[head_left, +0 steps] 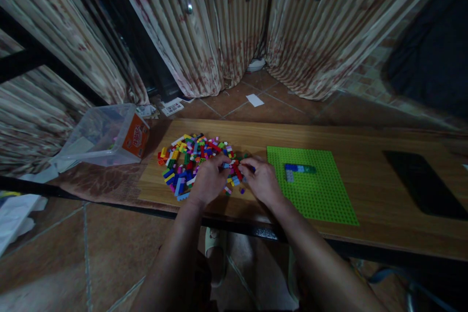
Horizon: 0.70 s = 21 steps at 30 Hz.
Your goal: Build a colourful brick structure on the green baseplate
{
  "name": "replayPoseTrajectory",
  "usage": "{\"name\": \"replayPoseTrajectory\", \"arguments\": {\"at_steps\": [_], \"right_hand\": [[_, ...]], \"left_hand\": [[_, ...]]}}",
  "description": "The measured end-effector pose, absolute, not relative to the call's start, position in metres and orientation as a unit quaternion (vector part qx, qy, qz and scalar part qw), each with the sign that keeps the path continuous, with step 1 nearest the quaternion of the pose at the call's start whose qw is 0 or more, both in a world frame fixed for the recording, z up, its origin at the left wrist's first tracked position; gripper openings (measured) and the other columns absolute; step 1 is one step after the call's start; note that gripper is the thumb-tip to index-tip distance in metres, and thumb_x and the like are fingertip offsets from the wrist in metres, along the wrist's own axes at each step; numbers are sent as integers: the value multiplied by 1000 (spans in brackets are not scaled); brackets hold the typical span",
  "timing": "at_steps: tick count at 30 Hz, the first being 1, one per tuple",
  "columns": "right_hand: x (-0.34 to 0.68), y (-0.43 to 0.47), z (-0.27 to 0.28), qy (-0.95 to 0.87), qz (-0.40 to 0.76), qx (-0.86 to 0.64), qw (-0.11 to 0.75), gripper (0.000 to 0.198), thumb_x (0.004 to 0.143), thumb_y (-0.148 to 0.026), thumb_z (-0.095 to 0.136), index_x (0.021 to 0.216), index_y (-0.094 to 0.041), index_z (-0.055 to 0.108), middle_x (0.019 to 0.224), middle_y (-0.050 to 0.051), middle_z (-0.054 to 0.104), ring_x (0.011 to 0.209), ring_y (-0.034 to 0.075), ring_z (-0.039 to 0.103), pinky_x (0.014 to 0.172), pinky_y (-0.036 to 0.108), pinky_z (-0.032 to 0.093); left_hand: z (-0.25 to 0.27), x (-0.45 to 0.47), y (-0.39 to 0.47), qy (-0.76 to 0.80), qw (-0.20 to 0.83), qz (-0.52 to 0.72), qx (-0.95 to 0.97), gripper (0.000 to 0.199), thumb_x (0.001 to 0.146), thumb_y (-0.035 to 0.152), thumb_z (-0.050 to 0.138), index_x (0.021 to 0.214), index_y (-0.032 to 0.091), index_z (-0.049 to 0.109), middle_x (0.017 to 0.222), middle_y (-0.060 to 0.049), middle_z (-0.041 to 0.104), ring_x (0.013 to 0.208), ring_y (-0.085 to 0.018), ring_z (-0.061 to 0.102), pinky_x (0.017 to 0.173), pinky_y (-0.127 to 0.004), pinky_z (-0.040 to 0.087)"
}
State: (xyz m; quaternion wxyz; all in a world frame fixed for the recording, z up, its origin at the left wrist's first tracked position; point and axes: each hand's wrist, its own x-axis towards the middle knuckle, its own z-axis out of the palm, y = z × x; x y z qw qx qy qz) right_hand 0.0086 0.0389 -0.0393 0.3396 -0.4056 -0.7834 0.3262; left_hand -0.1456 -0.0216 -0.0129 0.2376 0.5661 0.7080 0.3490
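A heap of loose, many-coloured toy building bricks (187,160) is spread over the left half of the wooden board. At its right side my left hand (211,179) is bent down, thumb and fingers drawn together among the bricks. My right hand (262,180) faces it a short way off, fingers pinched beside some red bricks (237,170). Whatever sits between the fingertips of either hand is too small to make out. Right of my right hand lies a green studded baseplate (318,195), bearing a row of blue, light-blue and green bricks (300,168) and a grey brick (289,176).
A clear plastic box (98,156) with an orange label stands left of the board (234,129). Towards the right end lies a dark flat phone-like slab (426,183). Striped curtains (219,34) hang behind, and paper scraps (255,100) lie on the tiled floor.
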Motion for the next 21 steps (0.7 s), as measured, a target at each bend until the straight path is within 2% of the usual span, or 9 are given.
{"name": "replayPoseTrajectory", "arguments": {"at_steps": [4,9,13,17,21], "right_hand": [[12,43,-38,-735,393,-412,368,19,86,-32,58,91,-21,72,87,5,72,80,18,65,75,31,49],[28,52,-36,-610,518,-434,413,28,82,-39,59,102,-23,70,98,6,73,88,20,66,78,35,53],[50,53,-26,-505,654,-359,434,29,74,-30,64,103,-25,69,105,4,70,97,18,65,89,37,53],[76,51,-14,-487,675,-333,443,28,69,-26,73,97,-26,71,100,0,70,97,15,65,98,38,49],[101,50,-12,-511,653,-353,433,35,69,-35,77,102,-26,68,98,2,71,91,18,67,89,39,54]], "left_hand": [[-11,-141,-22,713,218,337,574,23,77,12,61,97,19,71,95,-5,74,85,-19,69,78,-30,55],[-11,-140,-21,732,199,312,572,25,77,12,63,100,20,70,94,-6,75,86,-21,69,81,-32,55],[-6,-138,-20,744,163,288,581,27,76,12,62,101,20,70,96,-6,74,87,-23,69,85,-35,53],[-1,-133,-19,749,137,293,579,26,78,13,59,101,19,70,100,-7,74,89,-23,68,89,-36,52],[3,-121,-15,734,137,327,579,22,82,17,57,99,19,70,100,-6,73,85,-21,68,85,-33,52]]}}
